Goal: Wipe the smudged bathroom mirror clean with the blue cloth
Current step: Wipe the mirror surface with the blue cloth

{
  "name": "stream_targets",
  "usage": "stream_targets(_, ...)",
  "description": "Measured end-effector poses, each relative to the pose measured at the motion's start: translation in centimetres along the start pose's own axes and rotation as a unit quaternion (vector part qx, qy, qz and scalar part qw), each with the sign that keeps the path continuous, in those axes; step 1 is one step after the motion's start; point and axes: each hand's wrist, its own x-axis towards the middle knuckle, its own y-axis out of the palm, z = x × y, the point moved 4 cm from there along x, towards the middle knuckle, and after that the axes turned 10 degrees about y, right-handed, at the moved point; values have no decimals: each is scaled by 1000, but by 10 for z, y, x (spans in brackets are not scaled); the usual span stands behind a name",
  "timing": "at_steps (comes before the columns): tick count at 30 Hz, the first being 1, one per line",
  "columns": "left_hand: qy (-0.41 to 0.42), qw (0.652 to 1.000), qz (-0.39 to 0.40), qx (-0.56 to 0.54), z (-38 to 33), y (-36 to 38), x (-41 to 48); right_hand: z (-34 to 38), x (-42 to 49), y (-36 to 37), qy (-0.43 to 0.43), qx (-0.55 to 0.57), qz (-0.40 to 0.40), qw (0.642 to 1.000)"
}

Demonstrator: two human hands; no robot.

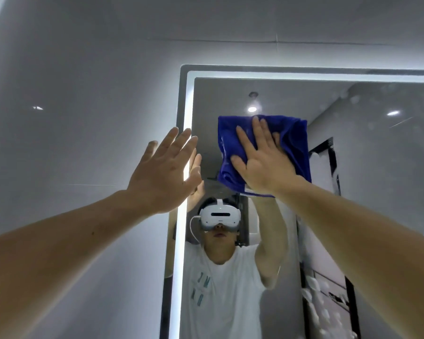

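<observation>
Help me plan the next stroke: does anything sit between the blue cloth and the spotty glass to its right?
Nothing visible does. The right hand presses the blue cloth flat on the mirror; the glass from there to the spots at upper right is bare. The left hand is at the lit left edge.

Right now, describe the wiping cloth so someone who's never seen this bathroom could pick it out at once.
Find the large wall mirror with the glowing white border. High on its glass, near the top-left corner, the right hand presses a rumpled deep-blue cloth against it. It is the only vivid colour among the grey walls; the left hand beside it is bare.
</observation>
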Motion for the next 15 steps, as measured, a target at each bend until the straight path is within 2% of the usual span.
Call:
stream_targets(4, 10, 1000, -12, 2, 5, -5, 4, -2, 38, -13, 32, 6, 10, 999)
stream_targets(8, 9, 1000, -9, 17, 12, -9, 6, 6, 28, -14, 39, 1, -12, 999)
stream_targets(11, 13, 1000, -15, 19, 14, -14, 18, 12, -10, -5, 0, -20, -21, 1000)
stream_targets(15, 14, 999, -33, 4, 18, -26, 43, 9, -41, 4, -63, -58, 12, 996)
